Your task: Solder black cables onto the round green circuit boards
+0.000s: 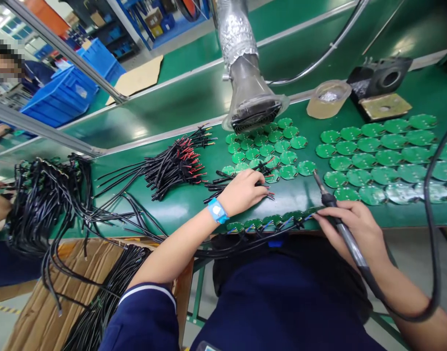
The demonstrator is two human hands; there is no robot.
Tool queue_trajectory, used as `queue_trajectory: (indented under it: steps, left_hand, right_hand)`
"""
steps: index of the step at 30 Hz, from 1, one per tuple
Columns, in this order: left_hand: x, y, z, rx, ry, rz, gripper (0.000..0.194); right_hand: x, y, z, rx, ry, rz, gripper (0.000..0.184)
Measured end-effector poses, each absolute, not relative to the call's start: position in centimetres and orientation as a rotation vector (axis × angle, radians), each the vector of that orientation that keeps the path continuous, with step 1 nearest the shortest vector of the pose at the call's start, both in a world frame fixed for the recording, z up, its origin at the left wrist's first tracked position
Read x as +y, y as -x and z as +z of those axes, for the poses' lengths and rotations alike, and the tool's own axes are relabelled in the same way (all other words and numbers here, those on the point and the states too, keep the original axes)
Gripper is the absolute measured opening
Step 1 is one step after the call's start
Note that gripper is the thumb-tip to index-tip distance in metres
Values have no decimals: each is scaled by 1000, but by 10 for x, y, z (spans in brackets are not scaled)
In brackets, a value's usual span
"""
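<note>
- Long green-topped counter (172, 217) on a busy factory floor, blue plastic crates (60, 95) off to the left, and a foil-wrapped fume duct (234, 36) hanging its clear funnel hood low over the work.
- Person's left hand (241, 192), blue wrist strap (218, 210) on show, has its fingers curled down over a small sheaf of thin black leads (238, 183), right at the edge of the round green circuit boards (289, 171). Gripping or just pinning them? Can't tell from here.
- Right hand (355, 229) is closed firmly around a slim black-handled soldering iron (336, 209), its metal tip just beside the boards, though whether it's touching one is hard to say.
- Watch that tip: one slip, and it could scorch a board, melt a lead's insulation or catch those left fingers.
- Iron's black cord (436, 243) loops high on the right; a snag there could jerk the tip off line.
- Row of wired green boards (270, 224) sits along the counter's near edge, so a careless forearm could sweep them off.
- Heavy tangle of black cables (44, 209) spills toward a brown cardboard box (68, 287), and its weight could drag connected pieces along.
</note>
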State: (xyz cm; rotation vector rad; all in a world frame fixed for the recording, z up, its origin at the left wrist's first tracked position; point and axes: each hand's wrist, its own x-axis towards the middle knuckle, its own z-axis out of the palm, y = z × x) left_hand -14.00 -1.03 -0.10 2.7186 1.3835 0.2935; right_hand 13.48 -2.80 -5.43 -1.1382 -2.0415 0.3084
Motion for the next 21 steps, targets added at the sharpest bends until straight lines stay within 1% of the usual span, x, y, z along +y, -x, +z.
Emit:
queue_trajectory:
  steps: [3,5,8,10,12,13,14,16,17,19,21]
  left_hand:
    - [-9,140,-3,1379,-2717,405,20]
    - [-5,144,-1,1359,-2696,592,16]
    - [5,154,11,1374,-2639,1057,8]
    - [6,161,27,1430,-2591,1395,10]
    - [-4,165,47,1490,-2572,1597,13]
    - [-14,166,56,1517,-2596,1593,15]
    - [-27,164,63,1543,-2633,1517,16]
    - [-58,158,68,1595,-2687,1180,18]
    - [-74,154,64,1613,-2657,990,18]
    - [-101,148,45,1633,-2478,674,11]
    - [-117,146,20,1698,-2295,537,5]
  right_hand:
    - [-33,-134,-47,-1974,1251,352,16]
    - [-36,-134,-44,-1954,1292,346,18]
    - [-39,-134,-39,-1961,1338,320,18]
    - [-39,-134,-36,-1970,1355,321,18]
    - [-38,-133,-35,-1985,1364,333,17]
    - [-37,-133,-36,-1991,1361,338,17]
    - [-36,-133,-38,-2000,1359,346,17]
    - [-33,-135,-42,-2028,1355,347,18]
    - [-32,-136,-45,-2042,1346,333,18]
    - [-31,-140,-47,-2062,1345,301,19]
    - [-32,-142,-43,-2087,1345,331,22]
